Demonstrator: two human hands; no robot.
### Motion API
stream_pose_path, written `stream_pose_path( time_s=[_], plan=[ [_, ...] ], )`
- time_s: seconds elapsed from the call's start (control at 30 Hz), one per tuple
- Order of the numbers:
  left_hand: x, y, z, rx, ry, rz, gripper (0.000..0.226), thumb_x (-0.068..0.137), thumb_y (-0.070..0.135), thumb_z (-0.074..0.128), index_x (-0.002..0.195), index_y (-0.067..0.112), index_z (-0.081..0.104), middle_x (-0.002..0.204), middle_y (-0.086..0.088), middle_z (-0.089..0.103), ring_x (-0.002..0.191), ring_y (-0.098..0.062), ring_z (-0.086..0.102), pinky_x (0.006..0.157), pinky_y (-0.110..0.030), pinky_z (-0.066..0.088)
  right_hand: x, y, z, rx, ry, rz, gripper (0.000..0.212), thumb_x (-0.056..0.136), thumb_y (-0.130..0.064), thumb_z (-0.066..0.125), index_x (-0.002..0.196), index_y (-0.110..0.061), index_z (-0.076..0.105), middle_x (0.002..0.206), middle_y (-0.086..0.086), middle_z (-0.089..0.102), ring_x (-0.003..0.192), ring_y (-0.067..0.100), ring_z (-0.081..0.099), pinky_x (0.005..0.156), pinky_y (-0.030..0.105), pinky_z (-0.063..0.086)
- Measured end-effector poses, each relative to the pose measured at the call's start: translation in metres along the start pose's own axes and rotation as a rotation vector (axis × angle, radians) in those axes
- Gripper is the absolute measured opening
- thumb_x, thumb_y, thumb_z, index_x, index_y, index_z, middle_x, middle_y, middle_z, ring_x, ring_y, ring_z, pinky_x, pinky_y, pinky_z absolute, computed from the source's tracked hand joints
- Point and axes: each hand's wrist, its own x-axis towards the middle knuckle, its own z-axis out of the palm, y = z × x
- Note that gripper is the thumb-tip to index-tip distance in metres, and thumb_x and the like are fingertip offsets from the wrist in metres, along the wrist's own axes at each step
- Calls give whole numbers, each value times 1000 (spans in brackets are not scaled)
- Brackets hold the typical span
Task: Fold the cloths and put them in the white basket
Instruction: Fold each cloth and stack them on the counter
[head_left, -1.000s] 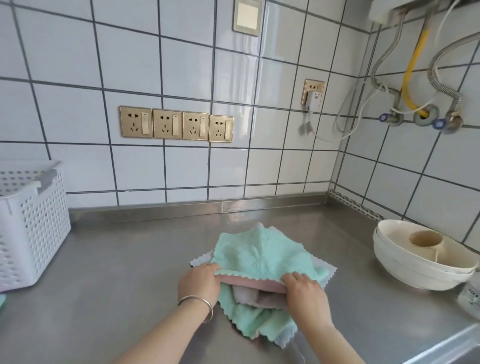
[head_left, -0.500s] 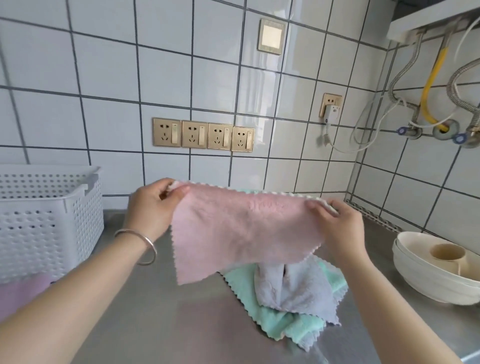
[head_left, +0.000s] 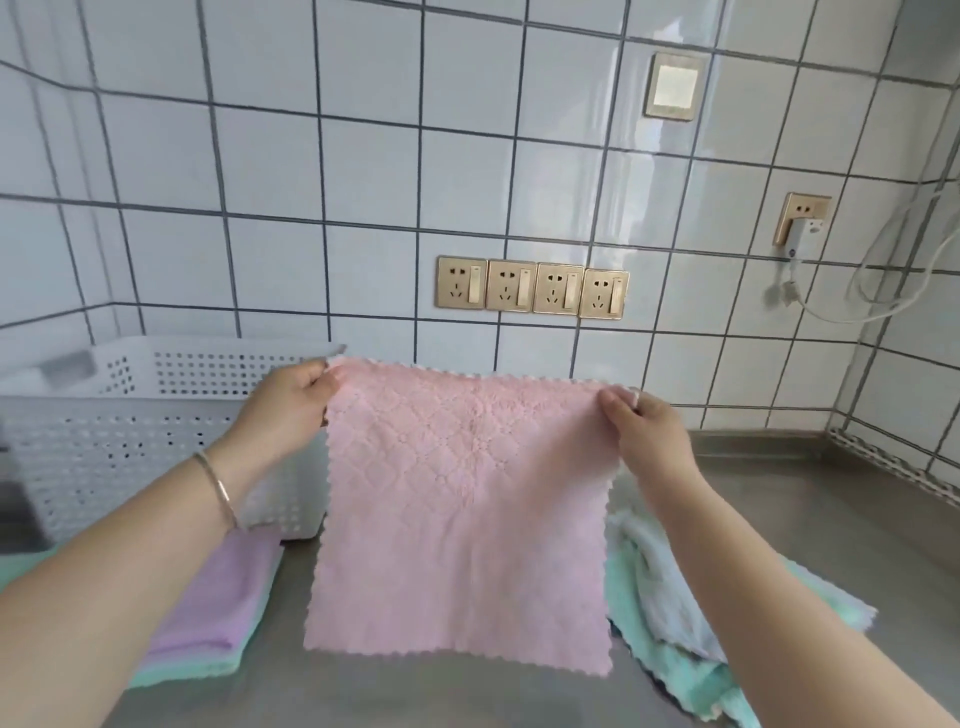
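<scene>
A pink cloth (head_left: 462, 514) hangs spread out flat in the air over the steel counter. My left hand (head_left: 291, 410) pinches its upper left corner and my right hand (head_left: 644, 431) pinches its upper right corner. The white basket (head_left: 130, 415) stands on the counter at the left, behind my left forearm. Loose green and pale grey cloths (head_left: 670, 613) lie crumpled on the counter at the right, under my right arm. A folded stack of purple and green cloths (head_left: 218, 618) lies in front of the basket.
The steel counter (head_left: 789, 499) runs back to a tiled wall with a row of gold sockets (head_left: 532, 287). A plug and white cable (head_left: 800, 244) hang on the wall at the right.
Both hands have lifted the pink cloth off the pile and stretched it out wide and flat. The view has swung left, so the basket and the folded stack now show more.
</scene>
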Motion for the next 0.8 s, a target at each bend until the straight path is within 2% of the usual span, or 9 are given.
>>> stream_pose_path(
  time_s=[0.07, 0.17, 0.23, 0.3, 0.4, 0.53, 0.63, 0.73, 0.8],
  plan=[
    [-5, 4, -14, -36, 66, 40, 38, 96, 30, 46, 68, 4, 46, 62, -12, 46, 59, -18, 45, 65, -29, 34, -6, -9, 2, 79, 1, -74, 28, 94, -22, 52, 97, 4, 63, 95, 20, 63, 84, 14, 44, 72, 29, 35],
    [-29, -1, -28, -122, 12, 71, 34, 97, 30, 44, 77, 6, 57, 75, -15, 58, 69, -21, 54, 73, -34, 42, -22, 1, -4, 134, -64, -109, 33, 95, -21, 50, 86, 11, 54, 78, 7, 45, 77, 15, 40, 71, 29, 33],
    [-53, -13, -30, -187, -124, 40, 28, 98, 23, 43, 82, 10, 61, 83, -13, 61, 77, -21, 56, 80, -36, 45, -39, 24, -10, 134, -181, -51, 35, 94, -21, 51, 79, 9, 55, 71, 3, 51, 73, 14, 46, 70, 26, 40],
    [-77, -40, -31, -209, -329, -11, 27, 96, 20, 43, 92, 0, 62, 87, -13, 62, 81, -19, 55, 81, -36, 44, -61, 49, -14, 164, -378, 47, 35, 90, -31, 56, 70, -2, 60, 61, -6, 59, 64, 9, 55, 62, 15, 48],
    [-115, -81, -27, -179, -630, -162, 49, 88, 40, 57, 94, -9, 57, 84, -19, 61, 81, -14, 52, 80, -26, 41, -90, 88, -21, 75, -564, 199, 31, 94, -17, 52, 64, -12, 58, 52, -10, 57, 49, -4, 53, 52, 6, 44],
    [-158, -107, -16, -176, -872, -298, 24, 92, 28, 54, 75, 11, 53, 66, 12, 62, 68, 3, 56, 71, -11, 45, -116, 115, -37, -65, -783, 287, 28, 92, -18, 57, 64, -14, 57, 53, -13, 58, 51, -6, 53, 54, 6, 43],
    [-178, -118, -18, -97, -964, -318, 33, 82, 50, 59, 74, 18, 55, 70, 10, 59, 70, -4, 59, 71, -20, 51, -128, 118, -44, -86, -904, 362, 35, 90, -22, 56, 55, -17, 52, 49, -11, 53, 51, 1, 52, 53, 10, 41],
    [-181, -123, -22, 2, -1016, -367, 25, 93, 29, 53, 72, 17, 49, 73, 4, 50, 66, -4, 59, 74, -25, 55, -135, 117, -47, -136, -994, 411, 36, 85, -32, 61, 51, -21, 60, 52, -10, 48, 55, 9, 50, 56, 18, 43],
    [-178, -119, -21, 8, -1012, -387, 23, 96, 18, 50, 73, 15, 49, 73, 1, 52, 61, -1, 59, 70, -22, 53, -132, 119, -44, -132, -989, 441, 38, 92, -22, 58, 54, -18, 60, 50, -10, 52, 52, 7, 53, 54, 17, 44]
  ],
)
